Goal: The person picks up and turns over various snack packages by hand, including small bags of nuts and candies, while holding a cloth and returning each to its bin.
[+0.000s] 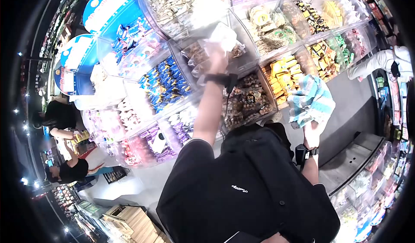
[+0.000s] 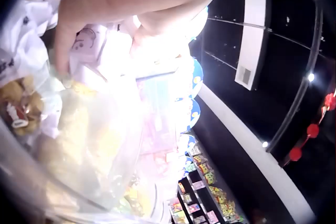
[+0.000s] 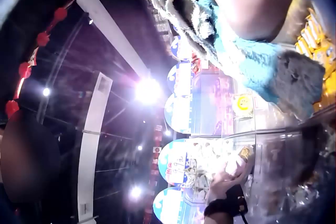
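Observation:
My left hand (image 1: 219, 61) reaches into a clear-walled bin and grips white printed packets (image 2: 100, 50); strong glare washes out part of them. Below it in the head view lie brown snacks in clear wrappers (image 1: 195, 53). Off to the right, my right hand (image 1: 313, 132) holds a blue, white and grey cloth (image 1: 311, 97), bunched and hanging in folds beside a bin of yellow packets (image 1: 283, 74). The cloth (image 3: 247, 64) appears large in the right wrist view, with part of the hand above it.
Clear dividers separate many candy bins around my hands, among them blue packets (image 1: 166, 85) and dark bagged snacks (image 1: 248, 98). Blue signs (image 1: 80, 55) stand along the left. Two people (image 1: 65, 165) are at the far left, and another person's sleeve (image 1: 371, 65) shows at the right.

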Demonstrator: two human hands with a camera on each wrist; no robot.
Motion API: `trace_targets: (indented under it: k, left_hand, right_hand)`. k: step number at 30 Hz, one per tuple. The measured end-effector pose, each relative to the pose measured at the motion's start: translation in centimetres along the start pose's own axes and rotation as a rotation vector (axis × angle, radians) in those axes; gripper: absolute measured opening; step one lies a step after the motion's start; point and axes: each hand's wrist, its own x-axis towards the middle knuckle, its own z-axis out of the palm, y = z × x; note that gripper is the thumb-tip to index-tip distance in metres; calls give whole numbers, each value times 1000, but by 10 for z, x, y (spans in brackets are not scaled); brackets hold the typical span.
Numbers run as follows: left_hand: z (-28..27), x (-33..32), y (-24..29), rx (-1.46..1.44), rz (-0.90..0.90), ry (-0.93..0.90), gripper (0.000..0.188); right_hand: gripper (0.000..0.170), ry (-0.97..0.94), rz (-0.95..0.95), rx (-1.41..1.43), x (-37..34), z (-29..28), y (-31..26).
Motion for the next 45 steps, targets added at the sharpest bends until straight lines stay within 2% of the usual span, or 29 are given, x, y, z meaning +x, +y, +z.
trace_targets:
  k: [1,4,5,8,9,12,13,14,16,18,20,22,24,25,26,28,29,30,32,34,35,38,40,42,44,45]
  left_hand:
    - [-8,19,-23,26,7,-20,43]
    - [5,-10,6,-421,-214,-43,34]
    - [19,-46,45,-362,-272,14,22]
    - [6,-47,58,-156,-203,-261,28]
    - [11,-61,73,-62,-196,-190,25]
    - [13,-118,125,-149,-120,-414,22]
    - [13,-126,120,-117,-23,-352,21]
    - [0,-128,119,1,-75,-358,21]
    - [-41,-123,93,293,-80,-457,21]
    - [-77,-150,85,316,-149,-543,19]
    - [-111,-182,70,439,-108,-508,16]
    - [-149,-204,44,643,-122,-369,17]
    - [-191,-239,14,1097,-68,-35,23]
    - [-204,-247,-4,1165,-4,85,20]
    - [-234,-248,-38,1231,134,101,19]
    - [-257,-256,-76,1418,294,49,27]
    - [-253,-262,-81,1446,233,22,35]
    - [-261,-264,-98,1506,307,-34,42]
    - [-277,-264,-133,1613,54,-167,72]
    - [-267,-268,-141,1539,-61,-90,73]
    - [-257,-266,-136,1555,-187,-55,71]
    - [-261,-266,-143,1418,226,33,50]
    - [-264,-254,-145,1435,67,65,39]
    - [-263,-249,-144,1414,128,70,35]
    - [-263,-240,-142,1400,166,-42,35]
    - [-260,-240,-140,1422,116,-25,33]
  right_hand:
    - [52,81,0,-24,-4,-3,5]
    - [56,106,137,32,-10,-25,19]
    - [57,104,103,28,-13,-26,18]
    - [58,98,15,-9,-15,-26,13]
    - [57,104,-6,-33,-14,-25,12]
    - [55,110,9,7,-10,-23,12]
    - [54,114,5,14,-10,-20,7]
    - [54,117,4,20,-10,-18,5]
    - [51,103,15,34,-10,-22,10]
    - [49,99,66,30,-11,-22,12]
    - [47,108,144,9,-10,-21,6]
    - [50,21,97,4,-13,-31,18]
    - [54,-18,92,-35,-16,-38,23]
    - [55,-52,99,-93,-15,-34,9]
    - [57,37,270,206,-11,-36,11]
    - [61,217,625,798,-2,-47,18]
    - [61,198,646,800,-1,-50,19]
    - [61,142,621,709,-9,-54,20]
    - [61,44,536,526,-25,-68,23]
    - [61,18,532,465,-46,-84,24]
    - [61,9,536,447,-55,-94,26]
    - [61,-1,560,409,-83,-122,32]
    - [61,1,571,388,-101,-139,35]
    - [61,14,581,373,-116,-155,38]
    - [61,38,580,361,-128,-168,40]
    - [61,55,578,352,-133,-174,40]
